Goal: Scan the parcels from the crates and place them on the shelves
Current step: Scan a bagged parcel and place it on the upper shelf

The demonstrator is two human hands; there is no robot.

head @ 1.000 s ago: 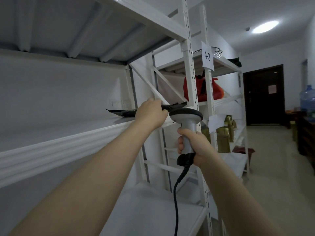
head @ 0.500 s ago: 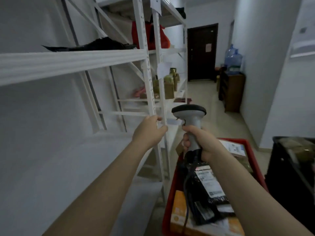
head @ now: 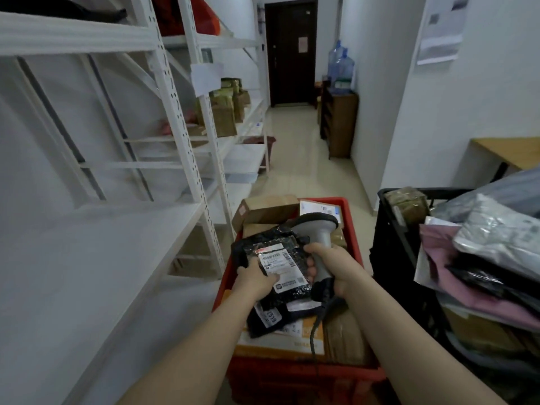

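Left grip (head: 257, 278) holds black parcel (head: 276, 240), label (head: 277, 263) illegible; right grip (head: 336, 267) holds scanner (head: 319, 227).

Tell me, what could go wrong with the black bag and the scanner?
The left hand grips the glossy black parcel by one edge only, so it might drop into the red crate. The cable of the scanner trails over the parcels below the right hand and could snag on one.

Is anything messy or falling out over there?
Yes. The black crate on the right is overstuffed: a grey bag and a pink bag heap up above its rim and could slip out. In the red crate, a brown box sits tilted at the far corner. Nothing looks broken or spilled.
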